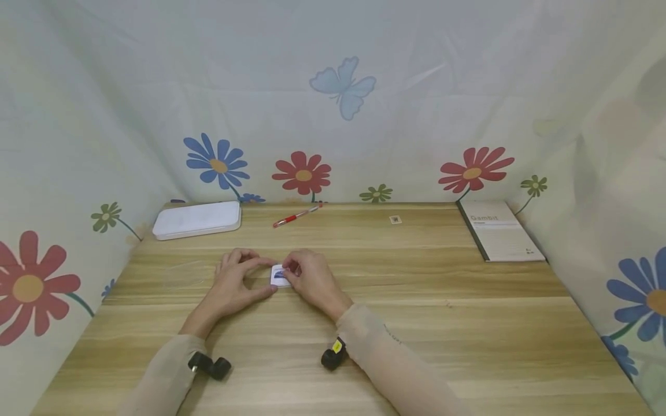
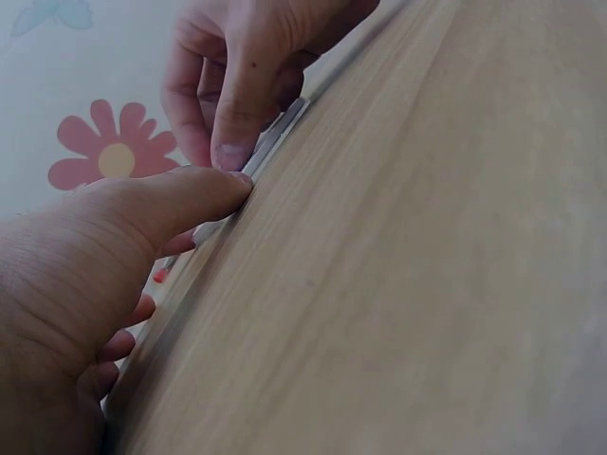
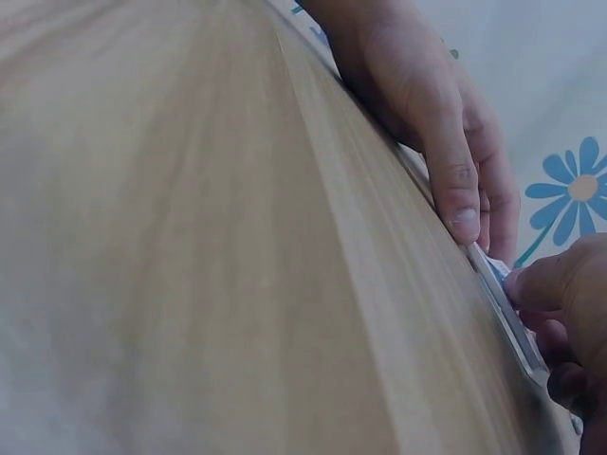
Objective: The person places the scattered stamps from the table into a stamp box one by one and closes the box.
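Note:
A small white rounded-corner square piece (image 1: 274,281) with a blue-purple picture on top lies flat on the table between the two hands. My left hand (image 1: 234,286) grips it at its left side, forefinger at the far edge and thumb at the near edge. From the right, my right hand (image 1: 314,280) reaches over it, with curled fingers and the thumb pinching at the picture. In the left wrist view the piece (image 2: 285,121) shows edge-on, thin and grey-white. The right fingertips hide part of the picture, and I cannot tell whether they pinch a separate layer.
A white case (image 1: 198,219) stands at the back left, with a red pen (image 1: 298,216) to its right. Farther right lie a small square with a dark print (image 1: 395,219) and a notebook (image 1: 502,231). A faint transparent sheet (image 1: 184,274) lies left of the left hand.

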`<state>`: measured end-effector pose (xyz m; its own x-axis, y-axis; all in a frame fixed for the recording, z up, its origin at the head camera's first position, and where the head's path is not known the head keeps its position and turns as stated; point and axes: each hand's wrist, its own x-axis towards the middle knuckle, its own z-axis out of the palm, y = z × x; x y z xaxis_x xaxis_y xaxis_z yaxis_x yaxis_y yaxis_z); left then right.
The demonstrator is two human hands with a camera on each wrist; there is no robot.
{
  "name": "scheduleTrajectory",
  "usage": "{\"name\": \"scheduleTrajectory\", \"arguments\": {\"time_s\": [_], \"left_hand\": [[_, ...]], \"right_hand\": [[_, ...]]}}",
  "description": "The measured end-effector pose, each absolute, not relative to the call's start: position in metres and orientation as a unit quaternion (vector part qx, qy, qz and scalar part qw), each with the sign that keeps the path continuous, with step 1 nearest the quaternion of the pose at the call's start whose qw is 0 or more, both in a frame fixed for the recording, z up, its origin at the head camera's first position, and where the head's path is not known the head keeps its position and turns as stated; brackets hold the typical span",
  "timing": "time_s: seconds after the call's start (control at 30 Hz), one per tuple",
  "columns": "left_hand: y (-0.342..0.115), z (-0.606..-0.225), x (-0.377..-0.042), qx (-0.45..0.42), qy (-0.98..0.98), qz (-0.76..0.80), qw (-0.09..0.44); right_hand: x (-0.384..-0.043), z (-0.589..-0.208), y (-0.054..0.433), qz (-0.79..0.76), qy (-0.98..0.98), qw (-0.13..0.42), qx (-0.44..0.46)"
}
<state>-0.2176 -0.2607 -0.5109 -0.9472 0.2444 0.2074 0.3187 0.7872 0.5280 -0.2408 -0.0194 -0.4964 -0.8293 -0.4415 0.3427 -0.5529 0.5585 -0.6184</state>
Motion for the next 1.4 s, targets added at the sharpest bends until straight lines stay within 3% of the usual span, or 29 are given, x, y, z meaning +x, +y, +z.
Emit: {"name": "scheduleTrajectory", "arguments": {"time_s": [1.4], "left_hand": [[-0.2606, -0.5074, -0.2168, -0.139, -0.946, -0.288, 0.049]], "right_hand": [[-0.2369, -0.4902, -0.0169, 0.366, -0.894, 0.043, 0.254]]}}
